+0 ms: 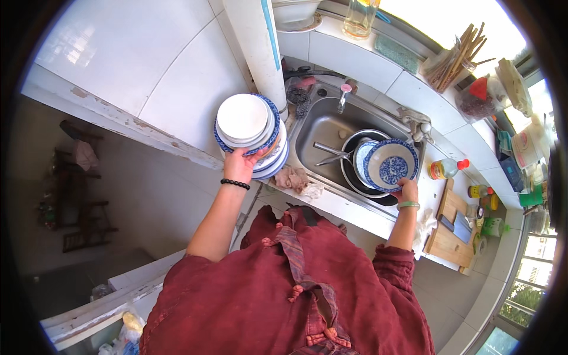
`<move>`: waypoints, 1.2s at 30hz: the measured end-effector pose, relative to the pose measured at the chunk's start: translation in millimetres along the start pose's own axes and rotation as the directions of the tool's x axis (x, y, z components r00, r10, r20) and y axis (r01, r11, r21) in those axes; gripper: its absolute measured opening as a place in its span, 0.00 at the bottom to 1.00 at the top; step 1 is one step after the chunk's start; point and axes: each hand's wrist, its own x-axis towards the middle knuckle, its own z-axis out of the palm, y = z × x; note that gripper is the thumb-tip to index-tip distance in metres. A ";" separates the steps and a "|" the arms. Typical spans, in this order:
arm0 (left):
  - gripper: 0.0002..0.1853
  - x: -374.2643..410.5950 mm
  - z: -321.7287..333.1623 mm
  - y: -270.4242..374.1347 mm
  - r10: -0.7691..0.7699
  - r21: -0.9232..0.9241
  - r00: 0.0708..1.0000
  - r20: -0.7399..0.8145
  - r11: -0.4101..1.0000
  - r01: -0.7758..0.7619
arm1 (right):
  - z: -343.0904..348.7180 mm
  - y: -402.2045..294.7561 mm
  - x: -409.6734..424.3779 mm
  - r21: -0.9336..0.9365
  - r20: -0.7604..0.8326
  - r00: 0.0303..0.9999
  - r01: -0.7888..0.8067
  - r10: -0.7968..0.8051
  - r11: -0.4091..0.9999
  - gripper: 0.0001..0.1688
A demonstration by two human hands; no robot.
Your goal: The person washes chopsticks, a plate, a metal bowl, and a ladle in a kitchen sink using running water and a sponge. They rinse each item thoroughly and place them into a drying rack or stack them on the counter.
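Observation:
My left hand (243, 165) grips the near rim of a blue-patterned bowl (273, 106), in which a stack of white dishes (242, 116) sits. This stack is over several plates (280, 155) with blue rims, left of the sink; whether it rests on them I cannot tell. My right hand (404, 190) holds the near right rim of a tilted blue-and-white bowl (376, 162). That bowl hangs over a dark metal basin (348, 175) in the stainless steel sink (310, 137). Another pale blue dish (362, 153) and a metal-handled utensil (328, 148) show in the basin.
A faucet (343, 96) rises behind the sink, with wire scouring pads (301, 100) at its left corner. Crumpled cloths (290, 179) lie on the front edge. To the right are a sauce bottle (443, 169) and a cutting board (443, 242) with a cleaver (461, 226). A white pipe (257, 49) stands behind the stack.

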 end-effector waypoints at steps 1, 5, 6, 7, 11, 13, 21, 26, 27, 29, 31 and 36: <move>0.15 -3.2 3.1 0.1 0.018 0.006 1.000 -0.011 1.000 -0.018 | 1.9 -1.1 -2.4 0.015 0.034 0.999 -0.022 0.022 1.000 0.25; 0.16 -8.4 0.1 5.3 0.027 0.024 0.999 0.025 0.999 -0.027 | 22.4 -8.6 -19.1 0.056 0.124 0.990 -0.075 0.068 0.996 0.23; 0.16 -9.8 0.0 5.2 0.042 0.037 0.999 0.026 0.998 -0.043 | 27.5 -10.2 -21.8 0.064 0.155 0.985 -0.085 0.074 0.994 0.22; 0.17 -10.6 1.8 5.5 0.058 0.050 0.998 0.028 0.997 -0.059 | 34.1 -13.4 -26.6 0.072 0.184 0.980 -0.087 0.072 0.994 0.22; 0.20 -11.9 4.5 6.5 0.073 0.056 0.997 0.028 0.996 -0.075 | 52.4 -21.7 -31.9 0.080 0.326 0.939 -0.145 0.112 0.986 0.25; 0.21 -7.8 -2.3 4.8 0.057 0.049 0.998 -0.004 0.997 -0.057 | 63.8 -25.0 -34.8 0.071 0.354 0.924 -0.178 0.142 0.982 0.25; 0.20 -40.6 30.9 50.2 -0.058 0.172 0.995 0.082 0.984 0.043 | 131.4 -47.6 -60.3 -0.026 0.510 0.849 -0.147 0.139 0.989 0.15; 0.18 -53.0 48.0 76.2 -0.129 0.219 0.981 0.146 0.971 0.095 | 190.0 -41.9 -65.2 -0.089 0.683 0.709 -0.157 0.175 0.984 0.14; 0.18 -55.1 49.5 79.8 -0.132 0.213 0.982 0.139 0.972 0.100 | 203.0 -31.5 -58.0 -0.125 0.682 0.704 -0.153 0.197 0.980 0.13; 0.18 -58.5 51.7 85.3 -0.134 0.204 0.984 0.116 0.973 0.109 | 227.5 -25.4 -55.7 -0.183 0.691 0.690 -0.120 0.214 0.976 0.13; 0.19 -59.8 46.4 87.1 -0.108 0.218 0.989 0.100 0.972 0.084 | 253.1 -10.7 -42.1 -0.261 0.737 0.663 0.096 0.134 0.960 0.12; 0.19 -49.1 28.5 83.1 -0.137 0.209 0.988 0.077 0.971 0.119 | 288.0 -5.9 -36.8 -0.413 0.905 0.425 0.894 -0.036 0.172 0.14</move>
